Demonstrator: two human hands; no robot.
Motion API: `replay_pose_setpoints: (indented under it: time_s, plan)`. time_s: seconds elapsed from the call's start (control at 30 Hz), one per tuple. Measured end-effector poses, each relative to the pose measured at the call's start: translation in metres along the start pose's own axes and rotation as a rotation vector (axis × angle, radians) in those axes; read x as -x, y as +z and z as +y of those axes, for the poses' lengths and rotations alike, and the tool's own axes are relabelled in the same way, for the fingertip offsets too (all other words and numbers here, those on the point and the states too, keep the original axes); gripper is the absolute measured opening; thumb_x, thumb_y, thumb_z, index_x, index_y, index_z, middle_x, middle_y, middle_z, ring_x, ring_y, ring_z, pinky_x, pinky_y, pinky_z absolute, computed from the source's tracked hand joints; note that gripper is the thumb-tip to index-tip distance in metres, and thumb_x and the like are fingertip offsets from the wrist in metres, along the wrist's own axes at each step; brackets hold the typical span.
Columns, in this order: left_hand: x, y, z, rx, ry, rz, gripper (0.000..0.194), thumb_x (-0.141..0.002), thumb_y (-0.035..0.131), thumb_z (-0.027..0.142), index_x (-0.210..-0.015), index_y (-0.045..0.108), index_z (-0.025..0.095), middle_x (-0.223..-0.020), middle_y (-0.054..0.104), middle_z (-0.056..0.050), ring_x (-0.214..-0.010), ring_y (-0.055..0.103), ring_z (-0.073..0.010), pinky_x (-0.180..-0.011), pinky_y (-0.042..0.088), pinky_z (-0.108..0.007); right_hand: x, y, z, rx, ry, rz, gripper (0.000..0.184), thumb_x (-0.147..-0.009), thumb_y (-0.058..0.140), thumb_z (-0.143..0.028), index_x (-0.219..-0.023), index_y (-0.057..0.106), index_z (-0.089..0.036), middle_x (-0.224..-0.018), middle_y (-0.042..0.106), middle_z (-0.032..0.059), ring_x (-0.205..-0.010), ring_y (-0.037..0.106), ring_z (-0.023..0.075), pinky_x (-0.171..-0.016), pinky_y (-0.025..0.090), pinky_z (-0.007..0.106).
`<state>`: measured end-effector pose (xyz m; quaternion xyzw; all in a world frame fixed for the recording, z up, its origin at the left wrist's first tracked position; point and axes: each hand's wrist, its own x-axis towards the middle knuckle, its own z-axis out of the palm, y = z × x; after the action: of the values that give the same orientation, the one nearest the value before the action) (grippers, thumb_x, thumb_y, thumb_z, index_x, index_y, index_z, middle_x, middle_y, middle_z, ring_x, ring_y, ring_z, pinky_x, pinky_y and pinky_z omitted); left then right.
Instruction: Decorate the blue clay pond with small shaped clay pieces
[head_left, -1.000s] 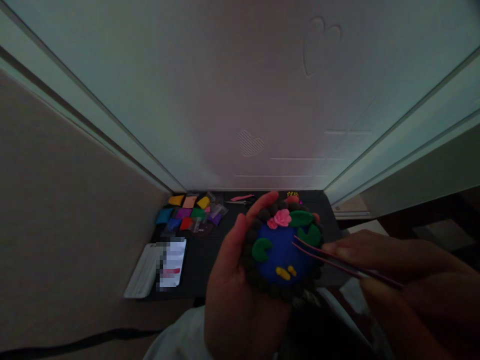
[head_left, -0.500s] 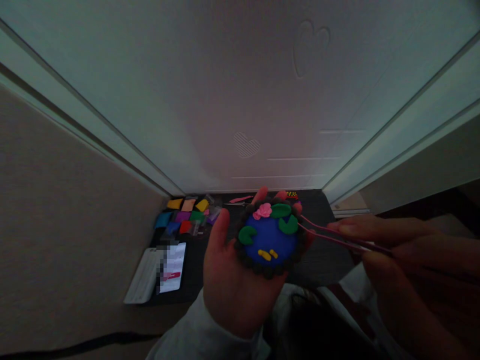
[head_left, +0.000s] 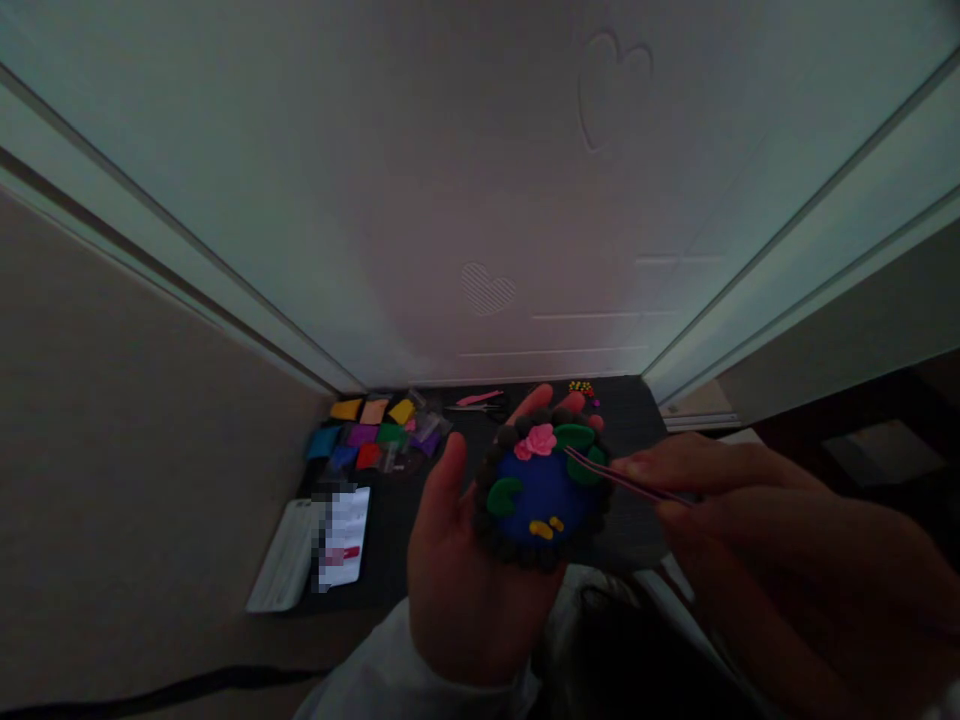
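On the upturned palm of my left hand (head_left: 472,610) rests a round clay pond (head_left: 536,500), its blue middle ringed by dark balls. It carries a pink clay flower (head_left: 536,441), green lily pads (head_left: 505,497) and small yellow clay fish (head_left: 541,528). My left thumb stands up beside the rim, and the fingertips show behind it. Pinched in my right hand (head_left: 780,540) is a pair of pink tweezers (head_left: 634,486). Their nearly closed tips reach over the pond near the right lily pad; whether they touch it or hold something, I cannot tell.
Several colored clay packets (head_left: 367,435) lie on the dark table (head_left: 397,560) at left. A phone (head_left: 345,535) is below them. Scissors (head_left: 476,408), a pink tool (head_left: 480,398) and small yellow and red beads (head_left: 581,388) lie along the back by the white door (head_left: 420,200).
My right hand has moved left with the tweezers, and their tips have come from the pond's right rim to over its inner part. The pond has shifted slightly down and tilted.
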<state>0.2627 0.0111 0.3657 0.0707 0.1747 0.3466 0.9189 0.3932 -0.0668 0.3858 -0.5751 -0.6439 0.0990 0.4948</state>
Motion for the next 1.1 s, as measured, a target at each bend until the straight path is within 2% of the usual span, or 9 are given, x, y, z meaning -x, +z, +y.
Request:
replay_pose_setpoints:
  time_s: [0.07,0.17,0.33,0.47,0.57,0.73,0.9,1.03,1.1]
  plan:
    - [0.001,0.001,-0.001,-0.006,0.007,-0.004,0.049,-0.082,0.028,0.046,-0.116,0.05,0.018,-0.116,0.056,-0.008,-0.117,0.041,-0.0243,-0.1,0.025,-0.039,0.001,0.002,0.002,-0.004,-0.011,0.052,0.03,-0.067,0.053,-0.006,-0.09,0.054,-0.026,-0.092,0.063,0.001,-0.083,0.061,0.0188,-0.07,0.052,0.031]
    - [0.002,0.0,-0.001,0.013,-0.006,-0.009,0.05,-0.082,0.029,0.047,-0.118,0.048,0.017,-0.117,0.056,-0.009,-0.117,0.04,-0.0242,-0.1,0.026,-0.038,0.001,0.002,0.003,-0.005,-0.005,0.025,0.03,-0.066,0.054,-0.006,-0.089,0.054,-0.026,-0.093,0.063,0.0012,-0.084,0.061,0.0196,-0.069,0.052,0.032]
    - [0.001,-0.003,0.002,0.046,0.002,-0.009,0.049,-0.083,0.027,0.046,-0.117,0.049,0.019,-0.118,0.055,-0.008,-0.116,0.041,-0.0234,-0.1,0.026,-0.038,-0.001,-0.004,-0.001,0.007,0.065,0.049,0.019,-0.067,0.053,-0.009,-0.078,0.056,-0.024,-0.087,0.064,0.0018,-0.081,0.062,0.0188,-0.066,0.053,0.029]
    - [0.001,-0.003,0.003,0.061,0.027,-0.024,0.05,-0.083,0.026,0.046,-0.119,0.047,0.018,-0.12,0.053,-0.008,-0.116,0.042,-0.0245,-0.099,0.027,-0.041,0.0,-0.012,0.0,0.109,0.022,-0.067,0.008,-0.07,0.054,-0.015,-0.07,0.059,-0.021,-0.088,0.063,0.0042,-0.08,0.062,0.0162,-0.06,0.053,0.021]
    - [0.0,-0.002,0.002,0.068,0.035,-0.037,0.05,-0.083,0.025,0.045,-0.12,0.046,0.018,-0.12,0.053,-0.008,-0.115,0.042,-0.025,-0.099,0.028,-0.043,-0.002,-0.018,0.003,0.142,-0.028,-0.122,0.011,-0.072,0.052,-0.015,-0.071,0.06,-0.021,-0.089,0.062,0.0033,-0.082,0.061,0.0138,-0.062,0.053,0.018]
    - [0.0,-0.003,0.002,0.064,0.043,-0.072,0.051,-0.083,0.024,0.046,-0.121,0.044,0.018,-0.122,0.051,-0.008,-0.115,0.042,-0.0251,-0.099,0.027,-0.043,-0.008,-0.021,0.003,0.113,-0.119,-0.312,0.015,-0.071,0.052,-0.008,-0.079,0.06,-0.018,-0.092,0.062,0.0069,-0.085,0.06,0.0149,-0.064,0.053,0.018]
    - [0.001,-0.002,0.003,0.064,0.043,-0.061,0.052,-0.083,0.023,0.045,-0.122,0.043,0.017,-0.123,0.05,-0.009,-0.117,0.04,-0.0254,-0.1,0.026,-0.043,-0.005,-0.015,-0.001,0.08,-0.011,-0.108,0.016,-0.072,0.047,-0.006,-0.072,0.059,-0.017,-0.088,0.061,0.0068,-0.083,0.059,0.0129,-0.064,0.052,0.016]
    - [0.001,-0.002,0.002,0.064,0.048,-0.061,0.051,-0.083,0.022,0.045,-0.121,0.044,0.018,-0.122,0.051,-0.009,-0.117,0.04,-0.0255,-0.1,0.026,-0.043,-0.005,-0.021,0.003,0.057,-0.105,-0.253,0.016,-0.07,0.05,-0.005,-0.077,0.06,-0.016,-0.089,0.061,0.0074,-0.083,0.06,0.0133,-0.065,0.053,0.016]
    - [0.001,-0.003,0.002,0.071,0.049,-0.061,0.051,-0.083,0.022,0.045,-0.121,0.044,0.018,-0.122,0.051,-0.009,-0.117,0.039,-0.0258,-0.1,0.026,-0.043,-0.005,-0.022,0.003,0.046,-0.099,-0.264,0.017,-0.069,0.05,-0.004,-0.076,0.061,-0.015,-0.091,0.06,0.0077,-0.084,0.059,0.0135,-0.066,0.052,0.017]
